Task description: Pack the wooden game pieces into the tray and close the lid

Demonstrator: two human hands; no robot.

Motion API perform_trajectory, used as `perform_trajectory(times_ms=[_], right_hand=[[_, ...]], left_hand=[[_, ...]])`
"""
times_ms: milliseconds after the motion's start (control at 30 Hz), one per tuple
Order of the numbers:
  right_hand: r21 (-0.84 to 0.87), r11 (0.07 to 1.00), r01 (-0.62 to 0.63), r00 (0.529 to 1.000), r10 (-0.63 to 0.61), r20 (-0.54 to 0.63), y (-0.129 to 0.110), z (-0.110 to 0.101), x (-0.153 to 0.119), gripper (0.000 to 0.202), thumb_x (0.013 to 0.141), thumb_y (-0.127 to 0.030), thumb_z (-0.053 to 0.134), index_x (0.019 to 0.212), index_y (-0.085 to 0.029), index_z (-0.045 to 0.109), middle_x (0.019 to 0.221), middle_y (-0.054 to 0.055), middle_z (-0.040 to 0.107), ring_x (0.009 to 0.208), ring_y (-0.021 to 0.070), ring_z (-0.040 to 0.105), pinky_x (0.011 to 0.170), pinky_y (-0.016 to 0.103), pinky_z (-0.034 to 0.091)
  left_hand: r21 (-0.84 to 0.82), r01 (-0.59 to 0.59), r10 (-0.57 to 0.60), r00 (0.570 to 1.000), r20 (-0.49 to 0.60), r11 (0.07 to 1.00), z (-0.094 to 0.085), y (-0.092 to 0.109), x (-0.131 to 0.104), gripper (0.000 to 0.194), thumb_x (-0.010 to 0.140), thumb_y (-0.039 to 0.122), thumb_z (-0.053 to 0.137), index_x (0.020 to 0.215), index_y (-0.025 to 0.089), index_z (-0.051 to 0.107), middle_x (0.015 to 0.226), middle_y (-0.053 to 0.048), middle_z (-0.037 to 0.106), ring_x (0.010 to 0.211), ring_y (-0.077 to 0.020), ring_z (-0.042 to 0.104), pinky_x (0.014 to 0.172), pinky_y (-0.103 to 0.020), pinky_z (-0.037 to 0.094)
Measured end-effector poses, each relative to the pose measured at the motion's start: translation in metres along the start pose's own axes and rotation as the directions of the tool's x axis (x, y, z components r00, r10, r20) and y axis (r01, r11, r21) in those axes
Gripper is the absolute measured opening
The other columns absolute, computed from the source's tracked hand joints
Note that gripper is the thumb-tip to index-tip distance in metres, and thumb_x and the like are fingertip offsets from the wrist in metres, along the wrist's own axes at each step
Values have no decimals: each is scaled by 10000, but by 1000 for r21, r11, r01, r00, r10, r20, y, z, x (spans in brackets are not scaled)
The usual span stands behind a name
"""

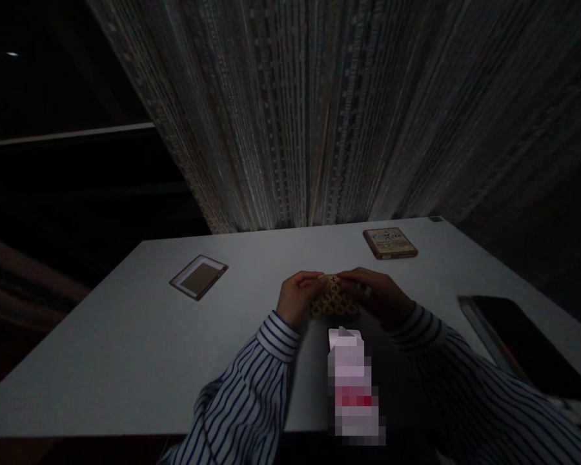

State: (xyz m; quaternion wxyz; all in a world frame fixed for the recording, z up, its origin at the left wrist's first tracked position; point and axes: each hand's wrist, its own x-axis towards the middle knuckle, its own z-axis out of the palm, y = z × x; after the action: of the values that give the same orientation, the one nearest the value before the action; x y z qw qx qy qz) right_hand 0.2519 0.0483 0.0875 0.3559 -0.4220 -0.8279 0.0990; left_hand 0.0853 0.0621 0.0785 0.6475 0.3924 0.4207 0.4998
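Note:
A triangular group of small yellowish round pieces (pixel 335 301) sits on the white table between my hands. Dark rings show on several pieces, and a cross-like mark on the top one. My left hand (pixel 297 296) closes on its upper left side, thumb and index fingertip near the top piece. From the other side my right hand (pixel 380 294) reaches over with bent fingers touching the upper right of the group. My fingers hide part of both sides, and the dim light blurs the contact. Just below the group lies a lit phone (pixel 351 381), its screen pixelated.
On the white table (pixel 213 361) an open shallow box part (pixel 198 278) lies at the left. A flat printed box (pixel 390 243) is at the back right. Along the right side lies a large dark flat object (pixel 532 342). A patterned curtain (pixel 314 116) hangs behind the table.

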Motion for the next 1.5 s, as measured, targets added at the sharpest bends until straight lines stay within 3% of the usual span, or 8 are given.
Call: perform_trajectory(times_ms=[233, 533, 633, 700, 767, 967, 1200, 1500], right_hand=[[23, 993, 113, 990, -110, -89, 14, 11, -15, 261, 800, -290, 467, 1019, -169, 543, 888, 82, 628, 747, 135, 577, 585, 258, 480], [66, 995, 69, 993, -63, -98, 13, 18, -11, 240, 811, -300, 444, 989, -202, 572, 815, 48, 635, 718, 128, 586, 598, 259, 489], [54, 997, -61, 991, 67, -119, 25, 18, -16, 266, 789, -343, 467, 976, -190, 579, 801, 50, 641, 687, 133, 588, 589, 263, 491], [36, 982, -186, 971, 189, -148, 38, 20, -22, 281, 761, -373, 494, 948, -185, 585, 785, 51, 645, 640, 135, 588, 567, 266, 493], [58, 957, -286, 944, 291, -155, 54, 24, -29, 298, 738, -388, 517, 945, -185, 581, 786, 48, 650, 608, 138, 590, 534, 268, 498], [207, 827, -522, 838, 543, -54, 76, 39, -41, 280, 730, -362, 520, 944, -189, 572, 810, 48, 668, 707, 167, 632, 621, 307, 533], [226, 795, -563, 820, 571, 34, 69, 39, -40, 304, 734, -352, 523, 972, -168, 563, 876, 64, 664, 813, 181, 622, 720, 333, 517], [234, 778, -582, 802, 597, 11, 67, 37, -37, 310, 715, -362, 534, 951, -165, 578, 831, 65, 663, 753, 178, 626, 671, 334, 527]], left_hand=[[36, -31, 31, 999, -10, 999, 12, -13, 1, 163, 553, 246, 673, 666, 128, 660, 671, -37, 661, 618, -133, 588, 639, -277, 478], [304, -62, 67, 998, -6, 951, 16, -12, -3, 210, 681, 302, 563, 699, 133, 686, 663, -34, 672, 630, -155, 598, 589, -257, 475], [488, -144, 192, 980, -49, 861, 3, -14, 3, 264, 744, 323, 494, 754, 137, 681, 731, -42, 674, 701, -164, 601, 644, -267, 475], [657, -186, 329, 939, -100, 730, -10, -17, 8, 244, 749, 289, 495, 822, 135, 670, 832, -67, 667, 792, -171, 591, 746, -288, 454], [765, -168, 376, 921, -104, 622, -22, -22, 13, 264, 755, 283, 489, 881, 122, 655, 909, -101, 648, 850, -183, 581, 786, -306, 438], [860, -79, 245, 968, -55, 504, -35, -39, 15, 314, 787, 277, 441, 984, 112, 622, 984, -134, 633, 933, -203, 572, 827, -320, 421], [868, -166, 221, 973, 67, 467, -34, -41, 12, 305, 800, 257, 403, 961, 157, 643, 939, -103, 657, 896, -200, 591, 791, -296, 436], [855, -138, 216, 976, 31, 500, -35, -43, 12, 285, 773, 263, 449, 957, 176, 648, 935, -88, 660, 887, -193, 590, 799, -296, 433]])
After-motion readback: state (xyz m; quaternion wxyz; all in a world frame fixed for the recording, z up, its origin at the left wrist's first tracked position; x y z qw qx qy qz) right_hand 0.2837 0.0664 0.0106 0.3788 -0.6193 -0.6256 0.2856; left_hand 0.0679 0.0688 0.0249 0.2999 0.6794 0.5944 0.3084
